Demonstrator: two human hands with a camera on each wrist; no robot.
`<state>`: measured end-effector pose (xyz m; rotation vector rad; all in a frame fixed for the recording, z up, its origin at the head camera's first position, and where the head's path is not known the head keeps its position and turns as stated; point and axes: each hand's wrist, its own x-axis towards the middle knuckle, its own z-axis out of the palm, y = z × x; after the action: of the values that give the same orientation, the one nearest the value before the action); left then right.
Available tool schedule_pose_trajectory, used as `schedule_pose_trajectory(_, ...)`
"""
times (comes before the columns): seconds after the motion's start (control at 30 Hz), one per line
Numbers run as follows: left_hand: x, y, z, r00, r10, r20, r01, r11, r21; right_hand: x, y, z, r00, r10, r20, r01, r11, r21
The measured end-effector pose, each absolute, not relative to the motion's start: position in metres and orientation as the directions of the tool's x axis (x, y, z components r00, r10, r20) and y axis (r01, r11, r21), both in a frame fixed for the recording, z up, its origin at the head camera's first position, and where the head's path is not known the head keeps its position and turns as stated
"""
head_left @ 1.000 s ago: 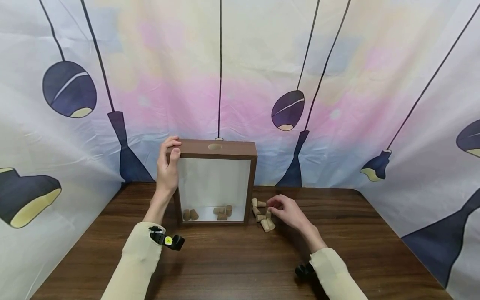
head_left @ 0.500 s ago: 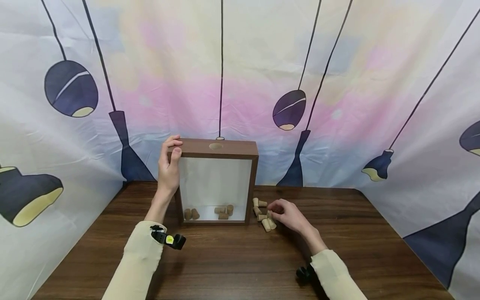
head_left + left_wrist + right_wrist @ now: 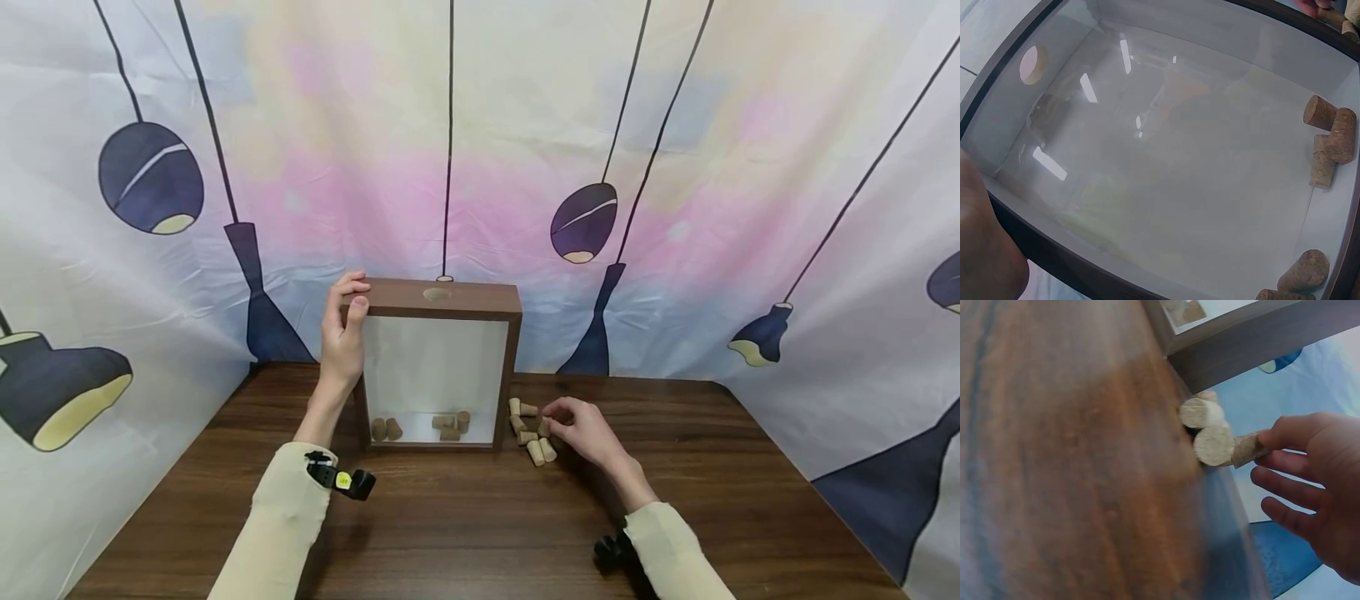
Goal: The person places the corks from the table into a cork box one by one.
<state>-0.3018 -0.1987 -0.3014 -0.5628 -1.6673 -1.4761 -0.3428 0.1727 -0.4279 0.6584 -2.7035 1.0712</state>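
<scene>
A shallow brown wooden box frame with a clear front and a round hole in its top edge stands upright on the table. My left hand grips its upper left corner, thumb on the front and fingers over the top. Several corks lie inside at the bottom, a pair at the left and a cluster of corks at the right. Beside the box's right side lies a loose pile of corks. There my right hand pinches one cork between thumb and fingertip, while its other fingers are spread.
The dark wooden table extends in front of the box and to both sides. Behind it hangs a pastel cloth printed with lamps. Each sleeve carries a small black wrist camera.
The scene sits a little further right in the head view. My right hand has dropped slightly at the cork pile. The left hand keeps its hold on the box frame.
</scene>
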Motion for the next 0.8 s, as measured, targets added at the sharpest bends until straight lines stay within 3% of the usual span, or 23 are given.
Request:
schedule_pose_trajectory(0.33, -0.302, -0.198, -0.302, -0.565, -0.193, 0.802, 0.775, 0.210, 0.596, -0.341, 0.180, -0.394, -0.848, -0.329, 0.416, -0.524, 0.637, -0.565)
schedule_pose_trajectory(0.8, -0.302, -0.198, -0.302, -0.566, -0.187, 0.803, 0.776, 0.209, 0.595, -0.337, 0.177, -0.324, -0.688, -0.360, 0.630, -0.685, 0.608, -0.402)
